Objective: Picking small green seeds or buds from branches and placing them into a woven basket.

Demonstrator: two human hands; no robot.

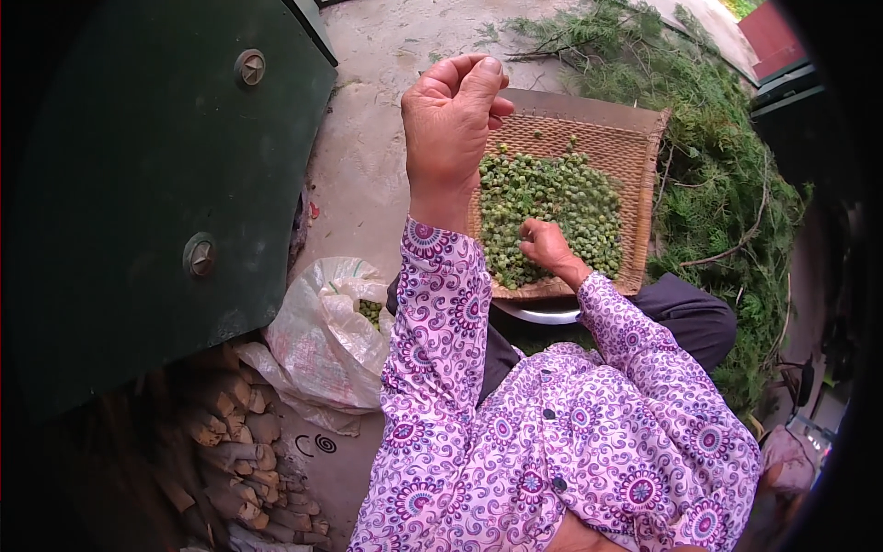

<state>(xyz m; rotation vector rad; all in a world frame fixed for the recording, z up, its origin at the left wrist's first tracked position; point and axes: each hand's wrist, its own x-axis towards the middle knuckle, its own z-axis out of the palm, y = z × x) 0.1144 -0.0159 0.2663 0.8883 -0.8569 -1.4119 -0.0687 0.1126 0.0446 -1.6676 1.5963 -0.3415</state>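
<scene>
"One question first: is anything held?"

"With the left hand (451,106), raised toward the left side of the woven tray (637,198), that cannot be told: its fingers are curled, thumb against forefinger. The right hand (549,247) is lowered to the green cones (563,191), fingers bent inward; whether one is pinched is hidden."

"And the cones?"

"Heaped in the tray, down to its near edge."

"What could be spoiled?"

"Cones might be spilled if swept hard over that edge, or if the tray were tipped by a leaning wrist."
</scene>
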